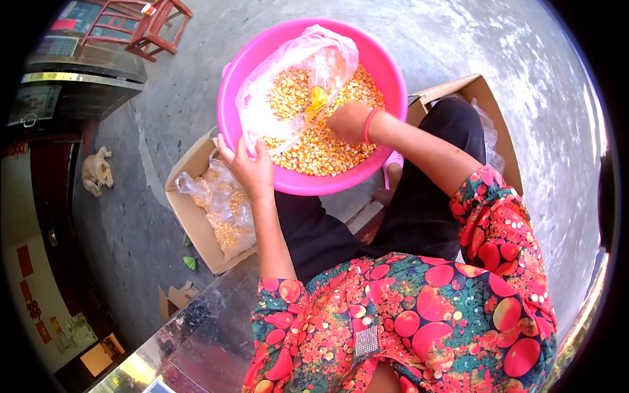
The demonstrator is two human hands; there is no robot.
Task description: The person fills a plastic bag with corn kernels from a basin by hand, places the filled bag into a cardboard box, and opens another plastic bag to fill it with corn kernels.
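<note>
The pink basin [396, 85] is sitting in front of the person, its near edge overlapping the dark trousers [452, 144]; what is bearing its weight is hidden. Corn kernels [321, 160] are covering its floor, and a clear plastic bag [337, 47] is lying open in it, draping toward the basin's left wall, with a yellow patch [318, 98] showing near the basin's middle.

The left hand [250, 169] is resting at the basin's near-left rim, its forearm rising almost straight from the sleeve. Its fingers are spreading a little apart over the rim beside the bag's edge; I cannot tell whether they are pinching the plastic or only steadying the basin. The right forearm is slanting in over the basin's right rim, a red band [371, 124] circling the wrist. The right hand [348, 122] is bending down among the kernels right of the basin's middle, knuckles up and fingers curling under; the fingertips are hidden, so how far they are closing, and on what, I cannot tell.

One cardboard box [185, 213] is standing left of the basin, bagged kernels [226, 209] filling it; another box [501, 118] is standing to the basin's right.
</note>
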